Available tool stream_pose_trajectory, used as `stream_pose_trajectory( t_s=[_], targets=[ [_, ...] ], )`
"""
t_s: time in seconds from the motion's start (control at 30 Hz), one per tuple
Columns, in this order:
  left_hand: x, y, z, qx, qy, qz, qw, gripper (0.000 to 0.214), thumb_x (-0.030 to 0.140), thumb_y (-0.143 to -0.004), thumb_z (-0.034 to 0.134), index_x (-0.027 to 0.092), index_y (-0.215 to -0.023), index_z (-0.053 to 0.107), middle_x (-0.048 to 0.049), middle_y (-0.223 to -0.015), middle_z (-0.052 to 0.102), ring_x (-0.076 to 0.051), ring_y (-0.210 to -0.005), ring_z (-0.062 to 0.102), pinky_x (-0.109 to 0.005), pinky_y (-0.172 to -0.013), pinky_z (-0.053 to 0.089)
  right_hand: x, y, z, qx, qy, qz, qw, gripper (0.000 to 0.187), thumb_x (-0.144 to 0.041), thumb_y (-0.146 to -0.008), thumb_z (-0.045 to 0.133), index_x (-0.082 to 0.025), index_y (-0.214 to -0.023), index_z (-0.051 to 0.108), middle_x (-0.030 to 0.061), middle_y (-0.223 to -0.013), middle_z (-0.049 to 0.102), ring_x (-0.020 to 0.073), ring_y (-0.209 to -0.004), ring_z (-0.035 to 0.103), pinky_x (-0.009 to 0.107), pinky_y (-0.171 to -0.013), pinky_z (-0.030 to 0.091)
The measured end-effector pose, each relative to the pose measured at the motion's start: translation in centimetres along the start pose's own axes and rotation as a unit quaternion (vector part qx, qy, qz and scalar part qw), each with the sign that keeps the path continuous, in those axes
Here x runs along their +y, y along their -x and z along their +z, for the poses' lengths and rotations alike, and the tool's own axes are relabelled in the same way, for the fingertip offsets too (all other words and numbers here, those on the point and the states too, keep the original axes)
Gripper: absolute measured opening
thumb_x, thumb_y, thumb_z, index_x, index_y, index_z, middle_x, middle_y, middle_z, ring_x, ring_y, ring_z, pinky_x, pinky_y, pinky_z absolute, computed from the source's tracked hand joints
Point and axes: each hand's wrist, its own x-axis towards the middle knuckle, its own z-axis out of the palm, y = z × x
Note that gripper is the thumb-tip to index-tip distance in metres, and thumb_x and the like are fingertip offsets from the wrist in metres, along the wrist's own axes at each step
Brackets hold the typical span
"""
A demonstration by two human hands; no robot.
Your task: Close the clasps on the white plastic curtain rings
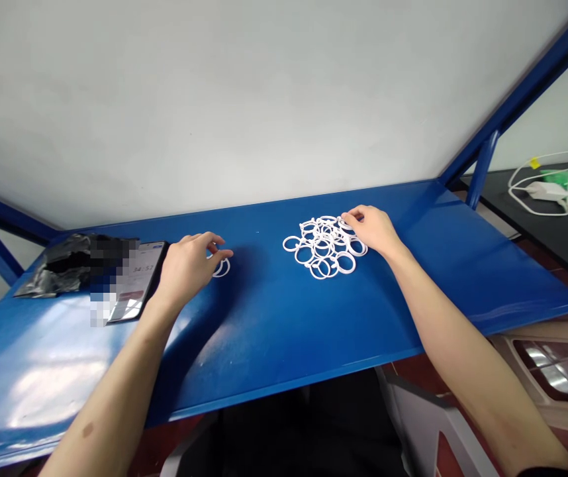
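Observation:
A pile of several white plastic rings (pixel 324 248) lies on the blue shelf (pixel 264 318), right of centre. My right hand (pixel 372 228) rests on the pile's far right edge, its fingers pinched on a ring there. Left of centre, my left hand (pixel 189 264) lies palm down with curled fingers touching a small stack of white rings (pixel 222 267) on the shelf. I cannot tell whether it grips them.
A phone (pixel 138 281) with a lit screen lies face up at the left, beside a black plastic bag (pixel 63 266). Blue frame struts rise at both ends. At the far right a dark table (pixel 527 218) holds a white cable and green things. A white chair stands below.

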Motion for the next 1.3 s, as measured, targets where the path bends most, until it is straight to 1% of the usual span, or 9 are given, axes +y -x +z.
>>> stream_pose_trajectory(
  t_s=[0.17,0.37,0.47,0.6,0.73,0.83,0.93,1.1,1.3],
  targets=[
    [0.3,-0.1,-0.8,-0.033,0.055,-0.048,0.997,0.026,0.042,-0.089,0.058,0.025,-0.099,0.075,-0.0046,-0.091,0.076,-0.025,-0.085,0.068,-0.035,-0.079,0.048,0.1,0.0,0.1,0.024,0.010,0.015,1.000,0.034,-0.045,-0.095,0.059,-0.016,-0.106,0.074,0.0152,-0.111,0.070,0.0291,-0.102,0.066,0.044,-0.094,0.050],
    [-0.5,-0.1,-0.4,-0.059,0.020,-0.003,0.998,0.032,0.041,-0.089,0.053,0.021,-0.103,0.074,-0.0083,-0.099,0.075,-0.027,-0.090,0.068,-0.037,-0.081,0.048,-0.2,0.3,0.3,0.067,0.017,-0.009,0.998,0.039,-0.046,-0.093,0.061,-0.015,-0.114,0.072,0.0175,-0.117,0.066,0.0317,-0.106,0.062,0.049,-0.098,0.048],
    [-0.7,-0.1,0.3,-0.066,-0.017,0.031,0.997,0.033,0.040,-0.090,0.048,0.021,-0.100,0.074,-0.0099,-0.102,0.076,-0.031,-0.096,0.067,-0.040,-0.082,0.048,-0.8,0.8,0.3,0.094,0.012,-0.044,0.995,0.037,-0.045,-0.094,0.061,-0.016,-0.115,0.071,0.0161,-0.117,0.066,0.0326,-0.108,0.060,0.051,-0.099,0.047],
    [-0.6,0.0,0.6,-0.075,-0.043,0.031,0.996,0.031,0.038,-0.091,0.047,0.022,-0.095,0.073,-0.0093,-0.100,0.077,-0.033,-0.096,0.068,-0.041,-0.081,0.047,-2.3,2.0,0.4,0.132,-0.017,-0.107,0.985,0.031,-0.040,-0.096,0.060,-0.017,-0.115,0.070,0.0142,-0.117,0.066,0.0328,-0.113,0.058,0.049,-0.095,0.051],
    [-0.3,0.2,-0.2,-0.014,-0.027,0.017,0.999,0.025,0.036,-0.090,0.050,0.023,-0.092,0.071,-0.0086,-0.096,0.076,-0.032,-0.095,0.067,-0.039,-0.078,0.046,-4.7,4.0,1.1,0.156,-0.033,-0.225,0.961,0.023,-0.034,-0.097,0.061,-0.018,-0.111,0.070,0.0114,-0.111,0.068,0.0301,-0.108,0.060,0.051,-0.097,0.050],
    [0.5,0.4,-1.1,0.045,0.010,-0.014,0.999,0.021,0.037,-0.089,0.054,0.023,-0.090,0.070,-0.0071,-0.088,0.075,-0.028,-0.085,0.067,-0.037,-0.075,0.045,-6.8,6.3,1.9,0.104,-0.080,-0.316,0.940,0.019,-0.030,-0.100,0.059,-0.019,-0.111,0.069,0.0096,-0.108,0.071,0.0267,-0.104,0.062,0.048,-0.095,0.052],
    [2.3,0.9,-1.2,0.068,0.081,-0.022,0.994,0.019,0.038,-0.088,0.058,0.024,-0.088,0.070,-0.0038,-0.081,0.073,-0.022,-0.074,0.065,-0.033,-0.071,0.045,-8.5,8.5,2.5,0.000,-0.158,-0.357,0.921,0.021,-0.034,-0.102,0.058,-0.020,-0.115,0.066,0.0079,-0.109,0.071,0.0224,-0.101,0.067,0.043,-0.092,0.056],
    [6.2,2.5,0.4,0.033,0.208,0.030,0.977,0.021,0.040,-0.090,0.059,0.022,-0.090,0.068,-0.0003,-0.074,0.070,-0.016,-0.066,0.062,-0.027,-0.065,0.046,-9.7,10.4,2.9,-0.164,-0.268,-0.249,0.916,0.035,-0.043,-0.098,0.063,-0.020,-0.123,0.057,0.0054,-0.106,0.072,0.0154,-0.082,0.071,0.033,-0.076,0.061],
    [7.7,3.7,1.7,0.008,0.307,0.046,0.951,0.021,0.040,-0.093,0.060,0.021,-0.097,0.067,-0.0006,-0.081,0.072,-0.013,-0.068,0.063,-0.024,-0.061,0.048,-9.7,10.4,3.3,-0.186,-0.282,-0.197,0.920,0.014,-0.029,-0.097,0.063,-0.021,-0.106,0.057,0.0019,-0.093,0.073,0.0151,-0.080,0.072,0.031,-0.072,0.059]
  ],
)
